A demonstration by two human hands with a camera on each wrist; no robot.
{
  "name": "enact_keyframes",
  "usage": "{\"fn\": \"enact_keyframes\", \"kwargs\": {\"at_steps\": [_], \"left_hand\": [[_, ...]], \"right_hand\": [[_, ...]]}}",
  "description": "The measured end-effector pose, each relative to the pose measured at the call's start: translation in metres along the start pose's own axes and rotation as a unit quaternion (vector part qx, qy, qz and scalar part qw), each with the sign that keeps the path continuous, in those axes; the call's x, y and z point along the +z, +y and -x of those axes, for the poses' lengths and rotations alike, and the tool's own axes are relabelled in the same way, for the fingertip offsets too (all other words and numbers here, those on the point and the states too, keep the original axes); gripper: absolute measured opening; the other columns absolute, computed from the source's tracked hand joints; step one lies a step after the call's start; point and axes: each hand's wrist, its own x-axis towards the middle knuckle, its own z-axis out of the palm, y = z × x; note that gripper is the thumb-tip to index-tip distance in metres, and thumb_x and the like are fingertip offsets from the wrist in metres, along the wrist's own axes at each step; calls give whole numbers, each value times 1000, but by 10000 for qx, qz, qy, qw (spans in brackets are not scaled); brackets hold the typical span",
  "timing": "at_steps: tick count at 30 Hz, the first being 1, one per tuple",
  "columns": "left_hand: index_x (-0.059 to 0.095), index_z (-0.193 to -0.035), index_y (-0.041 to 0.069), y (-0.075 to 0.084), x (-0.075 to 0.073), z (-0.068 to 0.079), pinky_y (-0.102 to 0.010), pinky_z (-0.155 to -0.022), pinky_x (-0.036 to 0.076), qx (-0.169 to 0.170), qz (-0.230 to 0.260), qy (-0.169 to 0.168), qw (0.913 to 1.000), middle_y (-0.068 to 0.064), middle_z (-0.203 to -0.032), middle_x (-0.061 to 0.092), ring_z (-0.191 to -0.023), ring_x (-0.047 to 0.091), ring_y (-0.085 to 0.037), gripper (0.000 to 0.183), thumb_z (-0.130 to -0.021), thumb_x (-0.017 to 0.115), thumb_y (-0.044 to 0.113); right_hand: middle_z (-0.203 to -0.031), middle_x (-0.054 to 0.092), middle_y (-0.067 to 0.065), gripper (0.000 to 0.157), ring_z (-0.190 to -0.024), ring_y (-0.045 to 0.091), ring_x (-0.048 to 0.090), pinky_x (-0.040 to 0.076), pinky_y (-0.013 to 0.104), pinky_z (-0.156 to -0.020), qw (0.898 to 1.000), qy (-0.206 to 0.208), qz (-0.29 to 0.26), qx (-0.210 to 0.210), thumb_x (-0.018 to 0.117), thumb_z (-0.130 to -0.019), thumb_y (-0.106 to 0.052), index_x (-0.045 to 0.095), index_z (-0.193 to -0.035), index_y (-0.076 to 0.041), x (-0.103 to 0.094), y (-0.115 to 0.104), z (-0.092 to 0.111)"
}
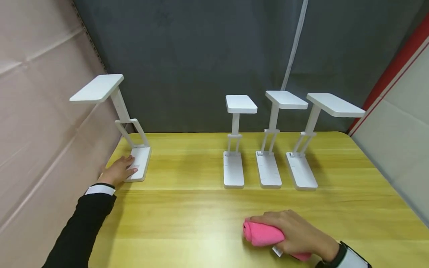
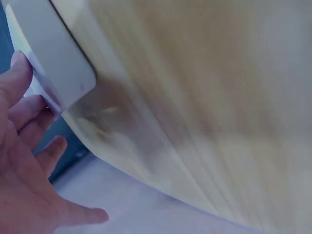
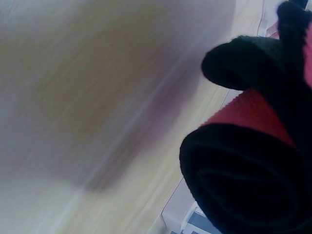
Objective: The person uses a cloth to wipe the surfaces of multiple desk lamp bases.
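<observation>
At the far left of the table, my left hand (image 1: 117,170) rests its fingertips on the flat base (image 1: 142,156) of a white folding stand (image 1: 122,106). In the left wrist view the fingertips touch the white base (image 2: 56,53) by its corner, and the little finger spreads away. My right hand (image 1: 295,230), low on the right, grips a rolled pink cloth (image 1: 264,234) close to the tabletop. A small white tag (image 1: 277,251) sticks out of the cloth. From the right wrist, the rolled cloth (image 3: 253,114) shows pink with dark ends; the right hand cannot be made out there.
Three more white stands stand upright in a row: one near the middle (image 1: 234,169), one beside it (image 1: 269,169), one further right (image 1: 301,171). A grey curtain (image 1: 187,67) hangs behind the wood-grain table (image 1: 181,219). Pale sheets (image 1: 40,111) border the sides.
</observation>
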Motion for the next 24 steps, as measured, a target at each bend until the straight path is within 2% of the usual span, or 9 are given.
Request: {"fn": "enact_keyframes", "kwargs": {"at_steps": [3, 9, 14, 20, 24], "left_hand": [[36, -133, 2, 14, 5, 14, -81, -82, -2, -12, -332, 250, 9991, -25, -137, 32, -127, 21, -44, 61, -88, 53, 41], [50, -124, 7, 52, 32, 49, -79, -84, -7, 400, -638, 869, 9934, -19, -129, 46, -123, 33, -38, 58, -80, 62, 43], [58, -117, 9, 93, 53, 74, -77, -89, -1, 863, -902, 1274, 9840, -12, -120, 56, -118, 43, -33, 57, -74, 67, 44], [61, -112, 10, 137, 70, 96, -73, -94, 0, 1325, -1203, 1349, 9746, -9, -115, 59, -114, 48, -28, 61, -70, 65, 54], [63, -108, 11, 163, 79, 107, -69, -98, 1, 1452, -1314, 1425, 9702, -7, -111, 61, -115, 48, -25, 61, -69, 62, 58]], "right_hand": [[-92, 53, -21, 88, -69, -1, 46, 40, 20, -58, 10000, 45, 67, -20, 66, -50, -5, 42, -130, -33, 0, 0, -2], [-91, 52, -22, 87, -68, -1, 44, 39, 19, -58, 9994, 198, 222, -203, 66, -48, -6, 44, -129, -32, 2, 2, -3], [-93, 53, -22, 89, -69, -1, 44, 40, 20, -58, 9991, 239, 295, -164, 67, -47, -7, 43, -129, -33, 5, 3, 1], [-95, 54, -21, 89, -69, -1, 46, 41, 21, -58, 9997, 135, 179, -45, 67, -48, -7, 42, -129, -34, 6, 2, 2], [-96, 54, -20, 87, -69, -1, 46, 42, 21, -59, 9996, 173, 175, -153, 67, -49, -7, 43, -129, -33, 5, 2, 2]]}}
